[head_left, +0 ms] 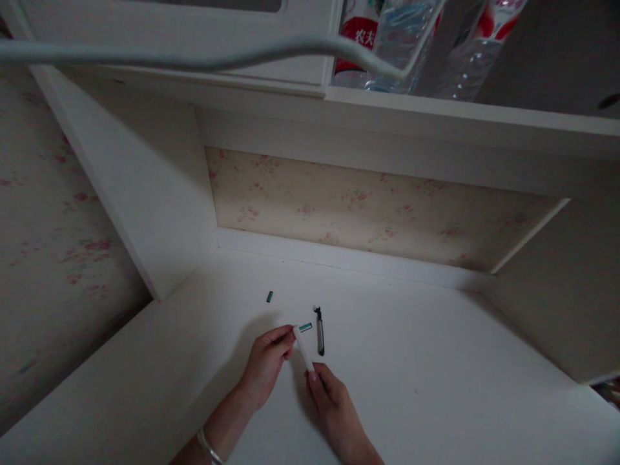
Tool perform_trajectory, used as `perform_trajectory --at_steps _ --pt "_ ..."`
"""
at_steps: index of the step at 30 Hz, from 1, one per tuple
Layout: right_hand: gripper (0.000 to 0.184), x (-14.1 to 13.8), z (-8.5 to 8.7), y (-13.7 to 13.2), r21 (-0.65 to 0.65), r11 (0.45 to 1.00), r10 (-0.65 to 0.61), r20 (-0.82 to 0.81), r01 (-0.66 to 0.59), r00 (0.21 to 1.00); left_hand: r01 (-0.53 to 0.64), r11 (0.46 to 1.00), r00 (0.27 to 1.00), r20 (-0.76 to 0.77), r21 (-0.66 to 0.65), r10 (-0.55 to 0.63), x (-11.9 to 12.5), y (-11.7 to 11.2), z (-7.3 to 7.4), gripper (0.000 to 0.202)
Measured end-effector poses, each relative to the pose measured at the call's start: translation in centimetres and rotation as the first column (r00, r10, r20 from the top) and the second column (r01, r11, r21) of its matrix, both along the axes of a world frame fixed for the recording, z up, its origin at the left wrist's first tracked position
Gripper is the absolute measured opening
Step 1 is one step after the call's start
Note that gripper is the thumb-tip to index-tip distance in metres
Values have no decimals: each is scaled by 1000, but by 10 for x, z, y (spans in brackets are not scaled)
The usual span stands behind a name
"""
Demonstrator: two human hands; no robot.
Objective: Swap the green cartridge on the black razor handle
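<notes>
My left hand [266, 361] and my right hand [332, 400] together hold a short white tube [303, 349] just above the white desk [436, 361]. The left fingers pinch its upper end and the right fingers pinch its lower end. A small teal piece [305, 327] lies on the desk right beside the tube's upper end. A slim black pen part [320, 330] lies just to the right of it. Another small teal piece [270, 296] rests farther back to the left. A bracelet [209, 447] circles my left wrist.
The desk sits in a white alcove with side panels left [145, 213] and right [562, 290] and floral wallpaper [368, 206] behind. An overhead shelf holds plastic bottles [402, 39]. A grey cable [194, 61] crosses the top of the view.
</notes>
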State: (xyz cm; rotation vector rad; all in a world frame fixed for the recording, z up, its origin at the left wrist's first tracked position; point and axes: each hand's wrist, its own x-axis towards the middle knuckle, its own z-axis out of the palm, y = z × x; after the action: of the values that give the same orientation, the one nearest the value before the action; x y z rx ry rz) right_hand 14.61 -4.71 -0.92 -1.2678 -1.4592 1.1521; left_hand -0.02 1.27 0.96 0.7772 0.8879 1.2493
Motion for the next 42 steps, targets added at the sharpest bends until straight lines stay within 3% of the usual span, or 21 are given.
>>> perform_trajectory --at_steps 5,10,15,20,24,28,32,36,40,42 --pt "39 0 -5 3 3 992 -126 -3 126 992 -44 999 999 -26 -11 43 0 0 -1 28" --pt "37 -1 -4 2 -16 1000 -4 3 4 1000 -29 999 997 -65 40 31 0 0 -5 27" --pt "37 1 1 2 -1 993 -119 -17 119 993 -60 998 998 -33 -2 60 0 1 -9 29" --pt "38 0 1 1 -45 999 -4 -28 3 1000 -34 999 999 -39 12 35 0 1 -8 28" --pt "38 0 2 1 -65 995 -82 -79 77 993 -45 999 998 -45 14 45 0 0 -6 26" --pt "37 -1 4 1 -37 999 6 -66 -8 998 -27 999 998 -60 16 28 0 -1 -3 27" --pt "41 -1 1 2 -65 996 -71 -88 65 994 -30 999 994 -102 16 32 0 0 -2 30" --pt "40 0 -3 3 -128 992 1 -129 -18 992 -39 999 993 -112 8 40 1 2 -5 30" --pt "39 1 -4 3 -190 981 -88 -225 45 970 -40 999 992 -115 14 41 3 4 -7 30" --pt "39 1 -5 2 -188 982 -66 -211 25 975 -37 999 993 -116 9 38 4 4 -7 29"
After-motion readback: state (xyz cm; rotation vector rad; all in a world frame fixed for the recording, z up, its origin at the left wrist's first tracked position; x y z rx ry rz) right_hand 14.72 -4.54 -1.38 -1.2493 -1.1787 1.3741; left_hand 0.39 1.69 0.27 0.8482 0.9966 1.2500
